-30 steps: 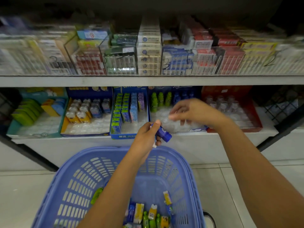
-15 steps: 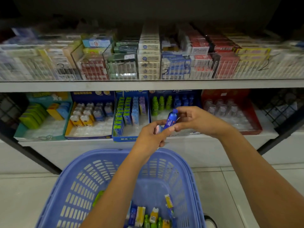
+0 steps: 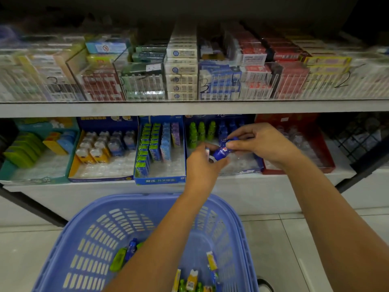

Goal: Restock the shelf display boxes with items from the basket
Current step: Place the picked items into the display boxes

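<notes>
A small blue bottle [image 3: 221, 152] is held between both hands in front of the lower shelf. My right hand [image 3: 261, 144] pinches its upper end, and my left hand [image 3: 203, 165] grips its lower end with curled fingers. Behind them stands the blue display box [image 3: 242, 170] with green and blue bottles at its back and bare clear slots in front. The blue basket [image 3: 101, 232] sits on the floor below my arms, with several small bottles and packets [image 3: 193, 280] in its bottom.
More display boxes line the lower shelf: a teal one [image 3: 31, 178], one with white-capped bottles [image 3: 101, 152], a blue one with green and blue packs [image 3: 160, 180], a red one [image 3: 299, 167]. Stacked cartons [image 3: 182, 66] fill the upper shelf. A dark wire rack [image 3: 357, 140] stands right.
The blue bottle passed from my left hand alone to both hands. Both hands and the bottle have moved up and right toward the bottle display box.
</notes>
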Tool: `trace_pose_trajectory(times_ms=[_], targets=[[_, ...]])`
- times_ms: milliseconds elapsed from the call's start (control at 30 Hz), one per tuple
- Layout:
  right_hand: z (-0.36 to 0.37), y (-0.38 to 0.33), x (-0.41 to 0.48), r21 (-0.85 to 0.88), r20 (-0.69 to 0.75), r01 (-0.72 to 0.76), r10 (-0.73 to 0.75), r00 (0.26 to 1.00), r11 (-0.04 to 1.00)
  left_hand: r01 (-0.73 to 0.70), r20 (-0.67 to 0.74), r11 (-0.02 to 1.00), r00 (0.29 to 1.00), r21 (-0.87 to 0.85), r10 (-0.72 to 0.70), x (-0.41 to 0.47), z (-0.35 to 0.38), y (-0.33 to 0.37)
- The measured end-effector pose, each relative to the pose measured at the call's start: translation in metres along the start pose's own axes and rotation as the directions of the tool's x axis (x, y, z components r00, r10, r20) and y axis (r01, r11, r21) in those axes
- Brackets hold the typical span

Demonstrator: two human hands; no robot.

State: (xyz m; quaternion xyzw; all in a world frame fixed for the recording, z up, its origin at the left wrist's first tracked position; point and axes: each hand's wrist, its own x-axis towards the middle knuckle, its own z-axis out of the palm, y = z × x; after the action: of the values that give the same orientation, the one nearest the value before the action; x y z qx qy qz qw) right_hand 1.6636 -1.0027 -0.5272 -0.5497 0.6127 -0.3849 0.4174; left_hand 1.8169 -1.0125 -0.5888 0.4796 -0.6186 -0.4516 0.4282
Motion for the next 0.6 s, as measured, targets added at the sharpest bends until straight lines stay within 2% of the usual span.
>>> trace_pose_trajectory(times_ms=[133, 200, 267, 333, 467, 600], targets=[[-0.002, 0.003, 0.005, 0.072, -0.078, -0.067, 0.073, 0.994, 0.995, -0.001, -0.047, 0.999, 0.999, -0.034, -0.001, 0.007, 0.012, -0.003], [-0.007, 0.008, 0.01, 0.057, -0.157, -0.067, 0.076, 0.985, 0.996, 0.02, -0.024, 1.0, 0.999, -0.023, -0.02, 0.009, 0.016, -0.006], [-0.019, 0.015, 0.02, -0.137, -0.288, -0.051, 0.009, 0.958, 0.989, 0.093, 0.041, 0.996, 0.995, 0.002, -0.093, 0.011, 0.016, -0.011], [-0.031, 0.019, 0.031, -0.306, -0.357, -0.055, -0.061, 0.932, 0.95, 0.184, 0.107, 0.983, 0.977, 0.018, -0.185, 0.01, 0.014, -0.018], [-0.043, 0.032, 0.054, -0.538, -0.328, -0.077, -0.124, 0.936, 0.839, 0.253, 0.203, 0.967, 0.947, 0.002, -0.249, 0.003, 0.003, -0.027], [-0.045, 0.04, 0.068, -0.525, -0.251, -0.095, -0.048, 0.967, 0.846, 0.299, 0.241, 0.954, 0.928, -0.02, -0.285, 0.002, -0.003, -0.027]])
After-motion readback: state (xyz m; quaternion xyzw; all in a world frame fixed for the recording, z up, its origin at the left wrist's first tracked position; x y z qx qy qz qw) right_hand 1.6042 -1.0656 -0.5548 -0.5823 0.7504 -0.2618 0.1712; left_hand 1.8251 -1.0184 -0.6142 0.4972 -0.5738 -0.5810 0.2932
